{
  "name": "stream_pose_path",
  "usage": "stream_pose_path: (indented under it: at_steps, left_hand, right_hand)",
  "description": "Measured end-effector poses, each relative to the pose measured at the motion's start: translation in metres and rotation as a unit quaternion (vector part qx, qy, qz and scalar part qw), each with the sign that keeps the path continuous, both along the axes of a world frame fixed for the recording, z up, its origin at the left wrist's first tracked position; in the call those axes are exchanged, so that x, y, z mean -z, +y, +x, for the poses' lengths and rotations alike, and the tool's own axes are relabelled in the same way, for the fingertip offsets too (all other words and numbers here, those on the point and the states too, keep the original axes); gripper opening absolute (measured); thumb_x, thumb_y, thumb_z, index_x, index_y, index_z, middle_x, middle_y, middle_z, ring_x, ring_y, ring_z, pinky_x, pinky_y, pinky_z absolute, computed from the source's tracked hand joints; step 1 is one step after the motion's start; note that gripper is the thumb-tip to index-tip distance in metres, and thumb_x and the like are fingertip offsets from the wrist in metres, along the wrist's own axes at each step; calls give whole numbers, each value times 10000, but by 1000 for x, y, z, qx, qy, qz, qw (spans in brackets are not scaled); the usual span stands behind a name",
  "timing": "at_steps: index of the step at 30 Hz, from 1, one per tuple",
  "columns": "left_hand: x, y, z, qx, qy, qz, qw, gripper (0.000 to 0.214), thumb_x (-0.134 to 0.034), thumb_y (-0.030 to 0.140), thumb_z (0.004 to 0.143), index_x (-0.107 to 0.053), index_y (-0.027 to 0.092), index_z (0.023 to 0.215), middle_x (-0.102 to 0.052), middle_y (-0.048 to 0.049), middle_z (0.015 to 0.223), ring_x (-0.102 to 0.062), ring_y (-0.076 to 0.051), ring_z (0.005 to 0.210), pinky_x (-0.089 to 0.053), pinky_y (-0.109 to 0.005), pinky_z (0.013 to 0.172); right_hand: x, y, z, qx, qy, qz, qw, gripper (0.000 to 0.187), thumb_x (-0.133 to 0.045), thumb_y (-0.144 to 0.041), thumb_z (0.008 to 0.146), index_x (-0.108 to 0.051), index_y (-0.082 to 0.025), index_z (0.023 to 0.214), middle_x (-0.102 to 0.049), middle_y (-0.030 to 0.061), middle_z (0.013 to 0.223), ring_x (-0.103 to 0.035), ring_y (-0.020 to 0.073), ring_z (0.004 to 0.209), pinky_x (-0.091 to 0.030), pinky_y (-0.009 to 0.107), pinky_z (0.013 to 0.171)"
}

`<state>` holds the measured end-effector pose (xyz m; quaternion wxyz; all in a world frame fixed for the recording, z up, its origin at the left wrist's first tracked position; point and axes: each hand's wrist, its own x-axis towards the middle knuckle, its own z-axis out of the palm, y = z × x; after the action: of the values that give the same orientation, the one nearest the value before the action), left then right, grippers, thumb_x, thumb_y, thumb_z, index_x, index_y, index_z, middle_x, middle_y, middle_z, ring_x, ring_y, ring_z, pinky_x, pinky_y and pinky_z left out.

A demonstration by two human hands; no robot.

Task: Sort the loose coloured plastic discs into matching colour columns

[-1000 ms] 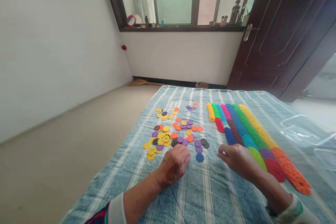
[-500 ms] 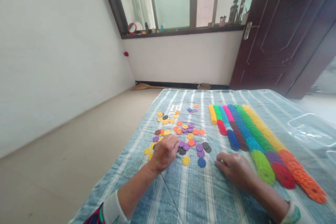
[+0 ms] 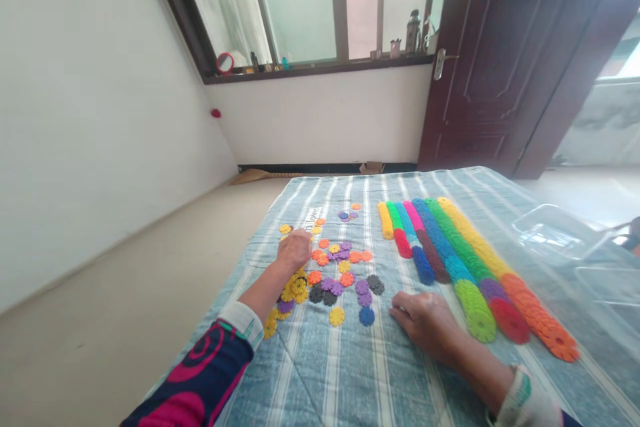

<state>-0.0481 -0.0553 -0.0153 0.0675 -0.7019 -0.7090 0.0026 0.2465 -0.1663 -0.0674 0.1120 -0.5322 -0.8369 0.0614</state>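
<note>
My left hand (image 3: 295, 250) reaches over the far left of a scatter of loose notched plastic discs, fingers bent down and together; anything in them is hidden. Beside its wrist is a heap of yellow discs (image 3: 299, 287). An orange disc (image 3: 315, 277) and black discs (image 3: 316, 293) lie just to the right of the heap. My right hand (image 3: 425, 320) rests on the striped cover with curled fingers, and I cannot make out whether they hold anything. The nearest loose piece to it is a blue disc (image 3: 367, 316), a little to its left.
Long rows of overlapping discs, sorted by colour, lie on the right, including a blue row (image 3: 440, 233) and an orange stretch (image 3: 543, 317). Clear plastic boxes (image 3: 555, 250) stand beyond them. The cover (image 3: 345, 373) drops to the floor on the left.
My left hand has moved away from me, to the far left of the loose discs, uncovering yellow, orange and black ones. The right hand stays nearly in place. The view has turned slightly right.
</note>
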Motion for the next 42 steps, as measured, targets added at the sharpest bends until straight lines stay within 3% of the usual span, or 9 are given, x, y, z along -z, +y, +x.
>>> stream_pose_path:
  at_steps: [5, 11, 15, 18, 22, 28, 37, 42]
  left_hand:
    - [2, 17, 0, -11, 32, -21, 999, 282, -441, 165, 873, -702, 122, 971, -698, -152, 1085, -645, -270, 1057, -513, -356, 860]
    - [-7, 20, 7, -7, 45, -2, 999, 356, -355, 152, 904, -703, 103, 958, -708, -171, 1033, -669, -272, 973, -508, -346, 812]
    - [-9, 24, 39, 61, -59, 32, 996, 339, -383, 212, 907, -715, 156, 868, -727, -90, 922, -660, -204, 899, -475, -270, 799]
    - [-2, 30, 76, 152, -200, 24, 968, 278, -456, 223, 864, -720, 166, 797, -701, -29, 776, -626, -152, 777, -443, -224, 733]
    - [11, 40, 119, 190, -280, -2, 941, 254, -489, 217, 828, -732, 165, 775, -631, 6, 646, -568, -136, 684, -406, -220, 653]
    - [21, 51, 144, 181, -259, 6, 949, 267, -487, 203, 838, -742, 158, 771, -670, -18, 701, -583, -144, 711, -392, -228, 659]
    - [22, 52, 159, 133, -217, 19, 967, 230, -499, 245, 888, -721, 190, 910, -740, -49, 907, -657, -173, 869, -433, -244, 752]
    - [22, 46, 161, 101, -216, 26, 971, 188, -585, 270, 850, -667, 189, 998, -730, -43, 902, -662, -181, 869, -437, -259, 744]
  right_hand:
    - [-10, -1, -3, 8, -13, -7, 1000, 232, -505, -295, 933, -688, -211, 819, -751, 55, 778, -681, 178, 692, -231, 298, 560]
    - [-13, 0, -5, 12, -10, -14, 1000, 221, -517, -304, 934, -702, -212, 854, -755, 58, 796, -683, 175, 705, -239, 298, 560]
    - [-13, 3, -6, 9, -1, -17, 1000, 214, -524, -311, 932, -705, -217, 871, -756, 52, 803, -682, 172, 707, -250, 293, 561]
    - [-11, 5, -6, 14, 6, -19, 1000, 207, -531, -317, 929, -708, -220, 884, -755, 51, 800, -682, 174, 711, -260, 289, 564]
    - [-13, 5, -6, 22, 11, -27, 999, 203, -542, -329, 924, -714, -226, 889, -756, 53, 810, -684, 179, 721, -269, 286, 567]
    - [-18, 5, -7, 27, 5, -42, 999, 205, -545, -334, 923, -719, -227, 912, -758, 60, 822, -689, 186, 743, -277, 282, 573]
    - [-19, 6, -7, 22, 17, -41, 999, 203, -545, -321, 917, -720, -220, 900, -756, 64, 813, -683, 183, 724, -282, 281, 568]
    - [-19, 6, -7, 22, 13, -42, 999, 213, -537, -323, 917, -722, -221, 899, -755, 67, 809, -682, 187, 717, -267, 287, 557]
